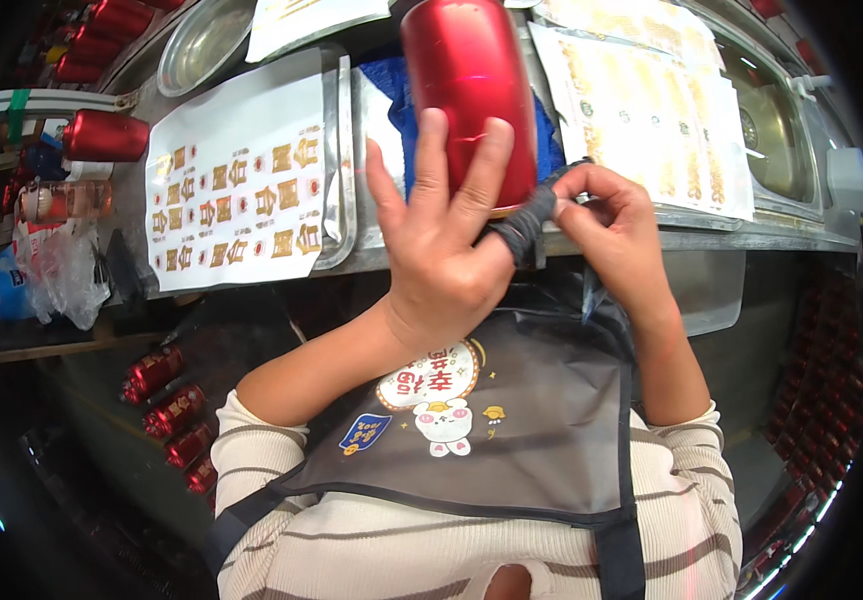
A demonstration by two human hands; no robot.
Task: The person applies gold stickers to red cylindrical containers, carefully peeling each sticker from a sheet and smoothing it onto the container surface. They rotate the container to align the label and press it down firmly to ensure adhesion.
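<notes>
My left hand [445,230] is held up with its fingers spread, in front of a shiny red bottle [471,85]. Whether the fingertips touch the bottle cannot be told. A dark grey strip [529,225], like cloth or tape, is wound around the left thumb. The fingers of my right hand [616,225] are pinched together on this strip, beside the thumb. The bottle lies on a crumpled blue cloth [387,82], its far end cut off by the upper edge.
Left of the bottle, a white decal sheet [296,100] with gold and red motifs lies on a metal tray [341,200]. More gold decal sheets [641,130] lie to the right, by a metal basin [776,130]. A round metal bowl [206,45] stands far left. Several red bottles [176,412] stand below.
</notes>
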